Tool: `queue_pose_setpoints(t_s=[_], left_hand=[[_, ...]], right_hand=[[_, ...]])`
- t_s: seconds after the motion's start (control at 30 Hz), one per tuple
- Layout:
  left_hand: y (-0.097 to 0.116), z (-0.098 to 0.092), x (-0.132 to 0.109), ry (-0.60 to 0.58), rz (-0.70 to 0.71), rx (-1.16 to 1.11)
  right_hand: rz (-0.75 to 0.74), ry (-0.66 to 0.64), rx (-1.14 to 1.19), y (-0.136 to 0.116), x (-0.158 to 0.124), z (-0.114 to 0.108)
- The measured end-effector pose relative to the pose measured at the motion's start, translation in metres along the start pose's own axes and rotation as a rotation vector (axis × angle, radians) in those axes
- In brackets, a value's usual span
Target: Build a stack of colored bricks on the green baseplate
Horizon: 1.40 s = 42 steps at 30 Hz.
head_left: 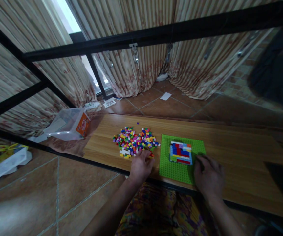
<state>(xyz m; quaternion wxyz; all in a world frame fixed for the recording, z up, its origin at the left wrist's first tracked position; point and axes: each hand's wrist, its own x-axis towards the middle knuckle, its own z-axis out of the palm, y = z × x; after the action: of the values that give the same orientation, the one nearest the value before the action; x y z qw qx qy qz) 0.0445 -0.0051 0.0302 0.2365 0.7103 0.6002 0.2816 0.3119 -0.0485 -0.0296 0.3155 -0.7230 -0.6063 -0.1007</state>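
My left hand (141, 165) is at the near right edge of a heap of small colourful toy bricks (134, 141). Its thumb and index finger are curled together among the bricks, and whatever lies between the fingertips is too small to make out. A green studded baseplate (166, 160) lies to the right of the heap. On it stands a low block of bricks (180, 153) in blue, red, white, orange and yellow. My right hand (209, 173) bends over the right edge of the baseplate, fingertips close to the brick block and covering the plate's near right corner.
The long wooden table top (240, 154) has a dark front edge. A lone purple brick (138, 123) lies behind the heap. At left is a clear plastic box (69, 123) with an orange label. Black metal bars (153, 39) and curtains (146, 68) are beyond.
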Motion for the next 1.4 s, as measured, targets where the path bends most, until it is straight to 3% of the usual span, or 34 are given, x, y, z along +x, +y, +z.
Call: queue_pose_setpoints(t_s=[0.13, 0.27, 0.53, 0.8, 1.4], left_hand=[[0.014, 0.0, 0.025, 0.011, 0.172, 0.162], [0.017, 0.003, 0.049, -0.02, 0.242, 0.276], [-0.013, 0.0, 0.037, -0.014, 0.265, 0.29], [-0.033, -0.017, 0.032, 0.084, 0.206, 0.152], [-0.031, -0.028, 0.038, 0.202, 0.014, -0.208]], right_hand=[[0.011, 0.004, 0.004, 0.0, 0.001, -0.001], [0.007, -0.004, 0.007, 0.001, 0.0, 0.001], [0.013, 0.002, -0.012, 0.0, 0.0, 0.0], [-0.002, 0.019, -0.013, -0.004, 0.001, -0.003], [-0.002, 0.004, -0.028, 0.001, 0.001, -0.002]])
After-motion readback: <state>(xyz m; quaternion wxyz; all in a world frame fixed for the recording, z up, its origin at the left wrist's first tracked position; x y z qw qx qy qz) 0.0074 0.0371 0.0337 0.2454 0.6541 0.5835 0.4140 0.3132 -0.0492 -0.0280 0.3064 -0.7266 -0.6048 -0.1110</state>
